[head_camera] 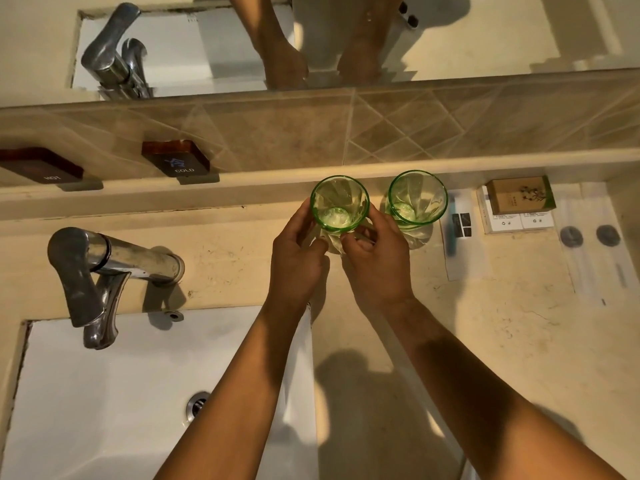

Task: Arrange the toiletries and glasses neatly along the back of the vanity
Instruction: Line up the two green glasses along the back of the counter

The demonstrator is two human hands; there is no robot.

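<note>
Nearest the viewer, the white basin [104, 393] is seen at lower left, and two bare forearms are stretched over its right edge toward the back of the vanity top [485, 341]. Further in, the left hand [298, 254] and the right hand [375, 261] are closed together around the base of a green-rimmed glass [340, 203]; the fingers are wrapped on both sides of it, low down, where what looks like a clear wrapper is gathered. The glass is held upright, just in front of the raised ledge [173, 195] at the back; whether its foot is resting on the counter cannot be told. Just to its right a second green glass [418, 197] stands close against the same ledge, apart from the first by a narrow gap. Beyond that, toward the right, a flat sachet with black labels [462, 225], a brown carton [519, 195] lying on white boxes [516, 220], and long clear packets with round grey discs [588, 237] are laid near the back. For the step to be done well, the held glass should be set down level, its rim lined up with its neighbour's and the same small gap kept, so that the two are not knocked together. The grip is best eased off only once the base is judged flat and steady. Farthest off, the tiled upstand and the mirror are seen.
</note>
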